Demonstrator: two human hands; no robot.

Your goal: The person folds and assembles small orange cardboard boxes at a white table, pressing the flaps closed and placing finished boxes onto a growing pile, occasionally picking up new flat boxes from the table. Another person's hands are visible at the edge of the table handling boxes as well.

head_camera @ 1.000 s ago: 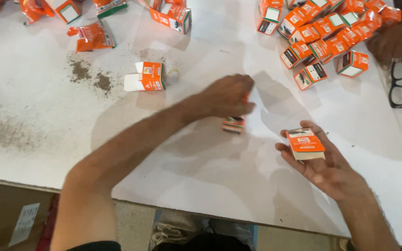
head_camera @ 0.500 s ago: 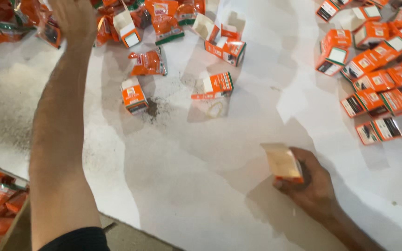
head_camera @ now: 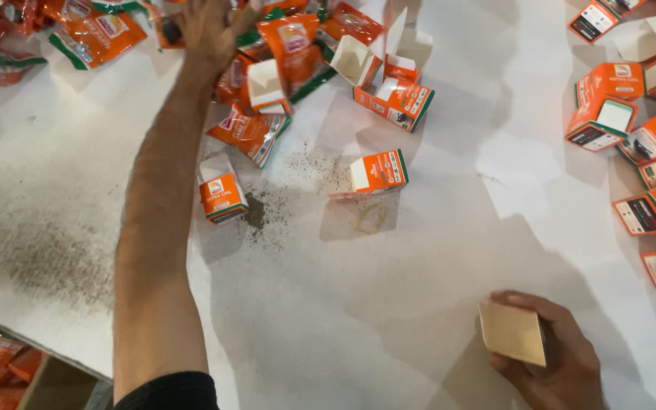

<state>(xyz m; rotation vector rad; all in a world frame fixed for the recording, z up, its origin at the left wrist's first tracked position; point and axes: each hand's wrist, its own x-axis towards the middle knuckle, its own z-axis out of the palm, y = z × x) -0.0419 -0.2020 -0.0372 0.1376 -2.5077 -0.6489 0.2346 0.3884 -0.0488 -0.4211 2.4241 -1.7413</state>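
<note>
The left hand (head_camera: 210, 30) stretches far across the white table (head_camera: 328, 319) onto a heap of orange pouches (head_camera: 100, 30), its fingers spread wide on them. Small open orange boxes (head_camera: 377, 173) lie mid-table amid spilled dark powder. At lower right, the right hand (head_camera: 552, 357) fingers grip a box (head_camera: 513, 332).

Left arm (head_camera: 157, 228) bare along the forearm; black sleeve edge (head_camera: 167, 389) at 7 o'clock of the frame; right hand (head_camera: 552, 361) bare at 5 o'clock, no rings or glove visible.
</note>
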